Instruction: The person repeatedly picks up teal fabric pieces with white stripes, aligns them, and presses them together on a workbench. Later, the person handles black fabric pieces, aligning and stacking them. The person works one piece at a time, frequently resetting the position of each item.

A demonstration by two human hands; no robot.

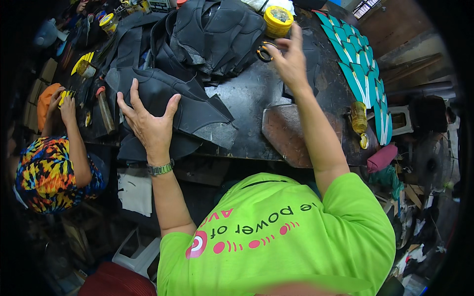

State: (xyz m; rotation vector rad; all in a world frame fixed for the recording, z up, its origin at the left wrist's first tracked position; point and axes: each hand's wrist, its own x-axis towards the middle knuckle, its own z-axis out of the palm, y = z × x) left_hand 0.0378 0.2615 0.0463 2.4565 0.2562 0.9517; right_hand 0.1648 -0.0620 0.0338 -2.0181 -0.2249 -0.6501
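Observation:
My left hand (150,126), wearing a metal watch, hovers over or just touches a black sewn material piece (192,108), its fingers spread and thumb apart. This piece has curved seams and a grey patch at its corner. On the right, my right hand (292,64) is raised over the table and slightly blurred. At its thumb and fingertips is a black and orange looped handle (265,51), which looks like that of scissors; no blades can be made out. Behind it stands a yellow tub (278,21). A heap of similar black pieces (212,37) fills the table's far middle.
A brown worn board (289,130) lies at the table's near edge. Teal pieces (353,74) overlap along the right side, beside a yellow jar (359,117). At left, a co-worker's hands (67,101) handle something yellow, near a hammer-like wooden-handled tool (104,111).

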